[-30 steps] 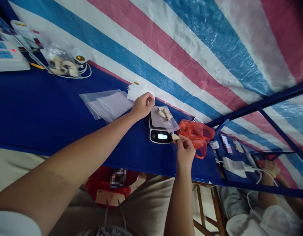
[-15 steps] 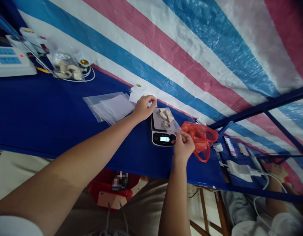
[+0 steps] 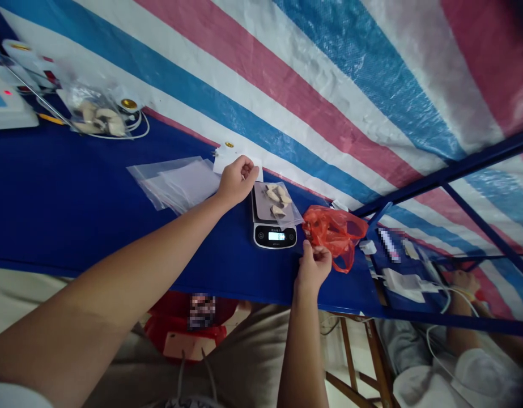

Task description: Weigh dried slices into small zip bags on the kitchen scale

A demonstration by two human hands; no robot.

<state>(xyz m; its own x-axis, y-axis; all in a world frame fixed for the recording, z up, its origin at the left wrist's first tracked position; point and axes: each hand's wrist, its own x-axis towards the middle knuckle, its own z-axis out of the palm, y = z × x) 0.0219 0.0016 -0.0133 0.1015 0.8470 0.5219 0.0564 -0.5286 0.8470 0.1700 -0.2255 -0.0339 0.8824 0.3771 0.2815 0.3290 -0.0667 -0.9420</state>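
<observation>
A digital kitchen scale with a lit display stands on the blue table. On its plate lies a clear plastic bag with several pale, dark-edged pieces. My left hand hovers at the scale's upper left corner, its fingers curled in; whether they hold anything is hidden. Right of the scale's display, my right hand is apart from the bag, with thumb and fingers loosely parted and nothing in them. A red plastic bag lies just beyond it.
Flat clear bags lie left of the scale. A white box is behind my left hand. A filled clear bag and a power strip sit far left. At the right are a metal frame and another person's arm.
My right hand has let go of the bag's corner and drawn back from it. My left hand's fingers have curled in more. The view has shifted slightly to the right.
</observation>
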